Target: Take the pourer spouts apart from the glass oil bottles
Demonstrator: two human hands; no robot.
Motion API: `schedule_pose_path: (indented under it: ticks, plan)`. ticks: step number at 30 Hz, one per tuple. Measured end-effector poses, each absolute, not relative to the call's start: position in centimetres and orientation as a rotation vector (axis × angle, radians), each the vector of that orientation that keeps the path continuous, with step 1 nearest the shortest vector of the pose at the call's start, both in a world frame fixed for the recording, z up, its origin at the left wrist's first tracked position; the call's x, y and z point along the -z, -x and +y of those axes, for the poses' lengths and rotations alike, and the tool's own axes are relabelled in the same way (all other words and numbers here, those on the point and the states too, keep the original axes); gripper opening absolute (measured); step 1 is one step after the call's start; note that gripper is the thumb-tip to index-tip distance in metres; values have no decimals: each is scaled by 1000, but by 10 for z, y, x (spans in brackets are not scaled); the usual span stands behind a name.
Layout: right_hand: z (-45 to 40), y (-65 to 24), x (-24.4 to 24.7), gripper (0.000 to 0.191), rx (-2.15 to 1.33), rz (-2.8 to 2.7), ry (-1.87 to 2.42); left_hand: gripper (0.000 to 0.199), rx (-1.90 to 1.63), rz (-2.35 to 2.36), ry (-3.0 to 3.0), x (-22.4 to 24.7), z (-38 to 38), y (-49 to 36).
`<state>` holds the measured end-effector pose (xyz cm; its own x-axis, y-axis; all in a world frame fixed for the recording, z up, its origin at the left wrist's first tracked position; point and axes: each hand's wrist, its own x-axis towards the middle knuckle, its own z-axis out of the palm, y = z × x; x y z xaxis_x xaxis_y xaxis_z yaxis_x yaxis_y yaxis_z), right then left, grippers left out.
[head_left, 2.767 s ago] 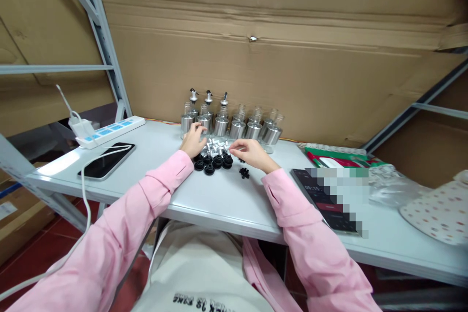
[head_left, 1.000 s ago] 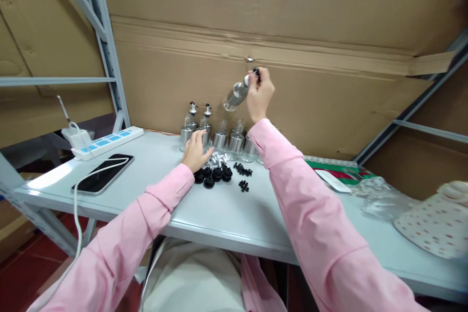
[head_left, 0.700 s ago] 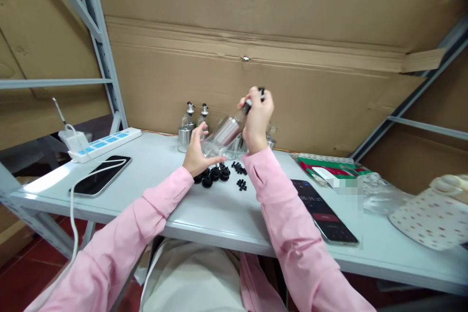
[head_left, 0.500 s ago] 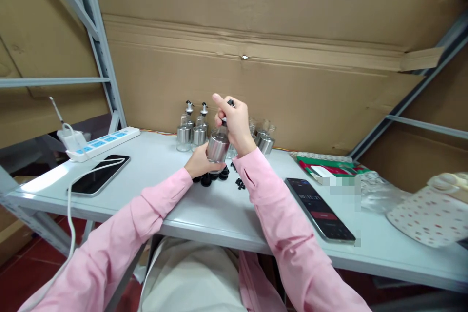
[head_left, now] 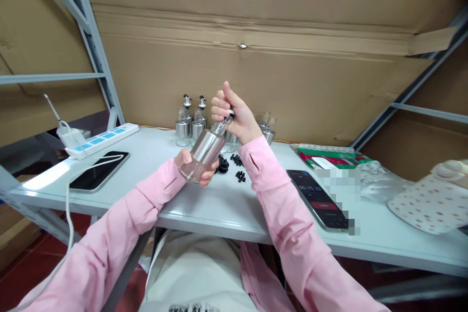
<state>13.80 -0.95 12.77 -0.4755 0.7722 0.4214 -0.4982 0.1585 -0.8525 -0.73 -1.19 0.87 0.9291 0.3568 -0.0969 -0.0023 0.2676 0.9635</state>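
Observation:
A glass bottle with a metal sleeve (head_left: 207, 148) is held tilted above the table, its neck leaning to the upper right. My left hand (head_left: 195, 168) is wrapped round its glass base. At the bottle's mouth, my right hand (head_left: 234, 112) grips the pourer top (head_left: 230, 113), fingers curled and thumb raised; the fingers partly cover it. Black round caps (head_left: 222, 165) lie just beyond the bottle, partly hidden by it. Beside them are small black parts (head_left: 240, 176). Several similar bottles (head_left: 198, 130) stand upright at the back, two of them with pourers fitted.
On the left lie a power strip (head_left: 104, 140) and a phone with a white cable (head_left: 98, 173). To the right are a phone showing a timer (head_left: 318, 200), a green and red packet (head_left: 329, 157), clear plastic (head_left: 378, 183) and a dotted pouch (head_left: 427, 207). Cardboard (head_left: 256, 78) backs the table.
The bottle has gone from nearly upright to clearly tilted, with its base swung toward the lower left. My left hand moved down with it, and my right hand turned at the mouth.

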Motion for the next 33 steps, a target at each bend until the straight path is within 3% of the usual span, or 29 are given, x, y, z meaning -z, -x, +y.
schedule_pose_path:
  ticks: [6, 18, 24, 28, 33]
  plan:
    - [-19, -130, -128, 39, -1485, -1356, 180, 57, -272, 389, -1307, -5, -12, 9]
    - [20, -134, -120, 42, -1321, -1142, 360, 51, -536, 291, -1151, -8, -18, -5]
    - [-2, -157, -129, 24, -1166, -1509, 508, 47, -758, 381, -1257, -11, -17, 1]
    - [-12, -161, -126, 29, -953, -1914, 692, 39, -903, 497, -1313, -15, -17, -2]
    - [-6, -150, -117, 25, -675, -1997, 726, 32, -1117, 629, -1330, -19, -20, -6]
